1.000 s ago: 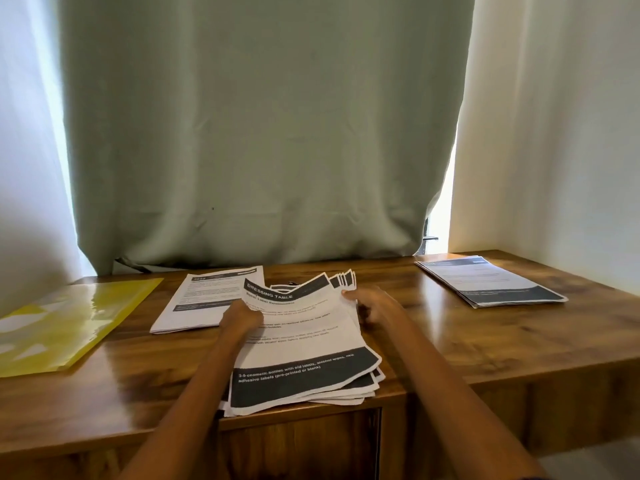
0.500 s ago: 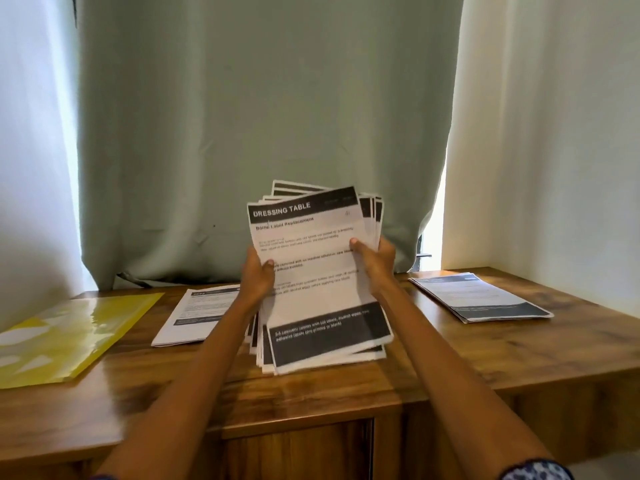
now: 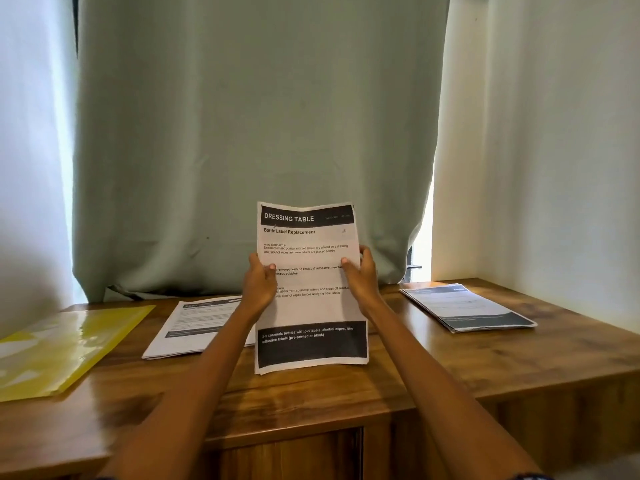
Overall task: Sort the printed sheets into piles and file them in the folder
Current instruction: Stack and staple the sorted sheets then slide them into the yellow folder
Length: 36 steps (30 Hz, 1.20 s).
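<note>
At frame centre, the left hand [image 3: 259,284] and right hand [image 3: 360,277] each clamp a side edge of the sheet stack [image 3: 310,289], standing it upright on the table [image 3: 485,362], probably to square its edges before filing in the yellow folder [image 3: 62,351] at lower left.

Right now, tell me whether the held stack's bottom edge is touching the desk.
Cannot tell. In the head view the stack stands upright over the desk, its bottom edge level with the desktop, with no plain gap or contact.

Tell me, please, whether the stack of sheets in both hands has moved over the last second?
Yes. The stack of sheets has risen from lying flat on the desk to standing upright on its bottom edge, squared, gripped by the left hand and right hand.
</note>
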Tool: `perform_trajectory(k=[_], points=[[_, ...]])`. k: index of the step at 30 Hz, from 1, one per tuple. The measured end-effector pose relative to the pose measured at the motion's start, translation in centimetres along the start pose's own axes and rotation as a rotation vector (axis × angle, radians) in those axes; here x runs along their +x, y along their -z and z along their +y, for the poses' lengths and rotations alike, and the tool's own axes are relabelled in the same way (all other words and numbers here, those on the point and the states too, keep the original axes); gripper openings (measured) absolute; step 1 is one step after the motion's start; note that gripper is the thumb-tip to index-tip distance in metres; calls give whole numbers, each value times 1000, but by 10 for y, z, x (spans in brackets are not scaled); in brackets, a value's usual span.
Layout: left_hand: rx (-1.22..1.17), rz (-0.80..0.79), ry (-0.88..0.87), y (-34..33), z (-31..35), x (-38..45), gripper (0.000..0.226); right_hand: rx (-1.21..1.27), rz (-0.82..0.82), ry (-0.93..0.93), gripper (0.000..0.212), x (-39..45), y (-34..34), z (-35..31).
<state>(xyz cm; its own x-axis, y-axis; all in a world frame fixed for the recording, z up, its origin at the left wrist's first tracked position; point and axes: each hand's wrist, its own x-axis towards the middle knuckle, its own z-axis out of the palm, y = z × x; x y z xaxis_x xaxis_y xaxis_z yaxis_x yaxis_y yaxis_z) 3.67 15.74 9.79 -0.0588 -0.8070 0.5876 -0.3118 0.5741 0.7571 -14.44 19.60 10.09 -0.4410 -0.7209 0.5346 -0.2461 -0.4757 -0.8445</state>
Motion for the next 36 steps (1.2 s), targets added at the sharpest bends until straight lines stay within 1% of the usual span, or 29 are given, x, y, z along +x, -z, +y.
perform_trajectory(k=[4, 6, 10, 12, 15, 18, 25, 26, 28, 30, 32, 34, 36], points=[[6, 68, -51, 2, 10, 8, 31, -39, 94, 66, 11, 8, -5, -10], [-20, 108, -82, 5, 21, 15, 30, -46, 136, 109, 9, 14, -6, -19], [-79, 160, -61, 5, 23, 15, 33, -51, 142, 130, 22, 14, -5, -23], [-81, 175, -4, -3, 5, 2, 32, -68, 118, 105, 24, 3, -3, -5], [-46, 158, 127, -20, -32, -31, 32, -101, 81, 32, 23, -18, -3, 38], [-20, 175, 189, -25, -44, -43, 29, -151, 66, 4, 25, -27, -2, 59], [-48, 175, 76, -17, -18, -16, 31, -163, 142, 100, 26, -9, -11, 27], [-43, 170, 88, -18, -22, -19, 31, -176, 141, 100, 26, -10, -10, 30], [-25, 129, 167, -21, -36, -28, 31, -227, 112, 78, 25, -18, -9, 43], [4, 57, 247, -24, -54, -37, 32, -262, 80, 40, 26, -23, -6, 61], [25, -24, 295, -23, -66, -39, 34, -256, 87, -17, 28, -21, 0, 71], [-38, -107, 369, -18, -68, -34, 35, -208, 49, -120, 30, -12, 7, 72], [-164, -156, 422, -11, -67, -27, 40, -207, -65, -242, 31, -6, 16, 71]])
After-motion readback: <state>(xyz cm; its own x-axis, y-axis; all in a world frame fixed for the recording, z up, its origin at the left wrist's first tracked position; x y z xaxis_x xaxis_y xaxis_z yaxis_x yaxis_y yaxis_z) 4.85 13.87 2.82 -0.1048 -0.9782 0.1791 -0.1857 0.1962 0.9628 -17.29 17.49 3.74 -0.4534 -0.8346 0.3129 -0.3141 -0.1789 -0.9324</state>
